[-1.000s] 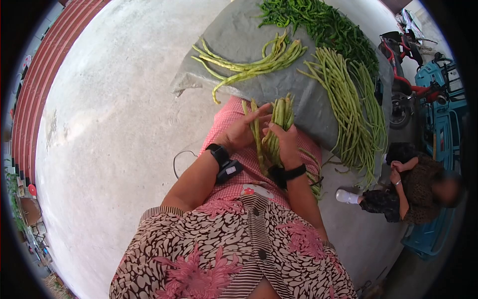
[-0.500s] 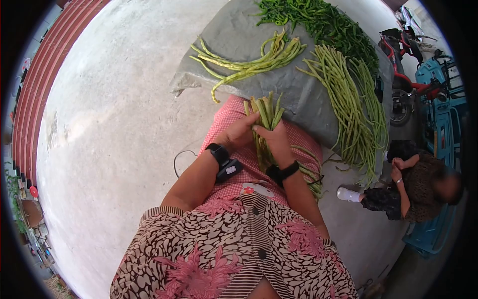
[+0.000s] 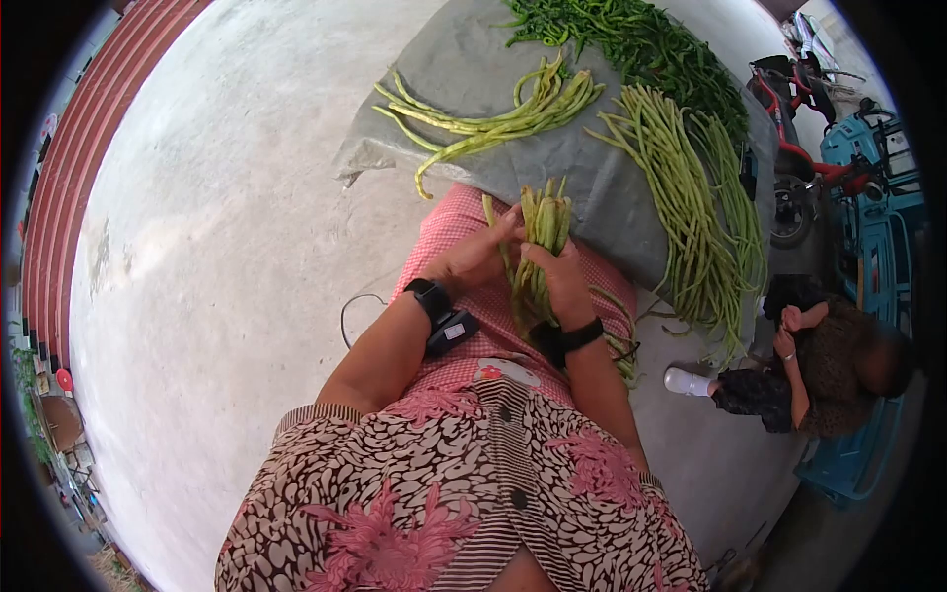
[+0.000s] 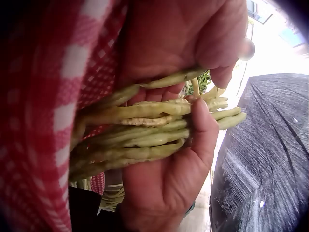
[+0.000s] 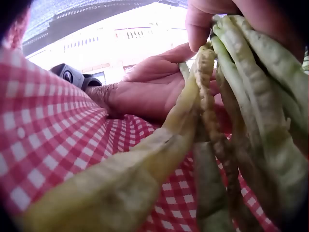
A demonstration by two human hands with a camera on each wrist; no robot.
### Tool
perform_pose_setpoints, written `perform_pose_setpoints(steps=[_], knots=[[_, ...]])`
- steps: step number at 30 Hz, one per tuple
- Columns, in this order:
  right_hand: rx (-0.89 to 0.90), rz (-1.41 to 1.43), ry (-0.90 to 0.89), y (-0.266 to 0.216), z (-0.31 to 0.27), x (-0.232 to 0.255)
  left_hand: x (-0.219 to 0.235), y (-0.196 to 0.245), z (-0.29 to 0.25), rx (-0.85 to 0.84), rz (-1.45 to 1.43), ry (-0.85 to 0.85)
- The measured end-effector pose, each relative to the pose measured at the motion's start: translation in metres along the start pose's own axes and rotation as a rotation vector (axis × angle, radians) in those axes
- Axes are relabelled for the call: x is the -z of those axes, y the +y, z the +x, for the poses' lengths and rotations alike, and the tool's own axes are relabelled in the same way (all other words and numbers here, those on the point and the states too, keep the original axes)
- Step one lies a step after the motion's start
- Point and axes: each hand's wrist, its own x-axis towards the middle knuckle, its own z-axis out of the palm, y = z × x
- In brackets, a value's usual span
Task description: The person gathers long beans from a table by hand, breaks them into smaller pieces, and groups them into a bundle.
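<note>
My right hand grips a bunch of long beans over the lap, its thumb across the pods in the left wrist view. My left hand lies just left of the bunch, palm turned towards it. A separate bean runs between the thumb and palm of that hand, and its fingers reach behind the bunch. Close up in the right wrist view, a yellowish pod and a thin wrinkled pod stand apart from the greener ones. The lower ends of the beans are partly hidden by the right hand.
A grey sheet ahead bears a small bean bundle, a larger bean pile and green peppers. A person sits at the right, near a blue vehicle and a red bike.
The hands came together around the beans half a second ago and are now slightly apart again. The right hand with the bunch shifted left, then a little back right.
</note>
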Motion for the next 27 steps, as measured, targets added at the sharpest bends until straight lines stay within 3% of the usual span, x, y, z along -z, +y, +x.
perform_pose_setpoints(steps=[1,8,11,14,17,20,23,27], knots=[[-0.001,-0.059,-0.005,0.002,0.000,-0.002,-0.002,0.002,-0.001,0.014,0.028,-0.064],[0.146,-0.437,-0.018,0.012,0.006,-0.006,0.008,-0.006,-0.002,0.024,0.025,-0.018],[0.433,-0.673,0.010,0.027,0.008,-0.011,-0.005,-0.001,-0.009,-0.019,0.151,0.007],[0.274,-0.877,0.008,0.018,-0.003,-0.021,-0.008,0.002,-0.009,0.005,0.162,0.064],[0.542,-1.104,0.095,0.028,-0.008,-0.024,0.002,-0.002,-0.001,0.030,0.085,0.077],[0.699,-1.257,0.082,-0.007,-0.012,-0.020,-0.010,0.007,-0.004,0.029,-0.006,0.035],[0.428,-1.080,0.123,-0.011,-0.008,-0.006,-0.012,0.009,-0.005,-0.016,-0.049,0.012],[0.452,-0.957,0.200,-0.001,-0.007,-0.016,-0.011,0.009,-0.005,0.012,-0.080,0.057]])
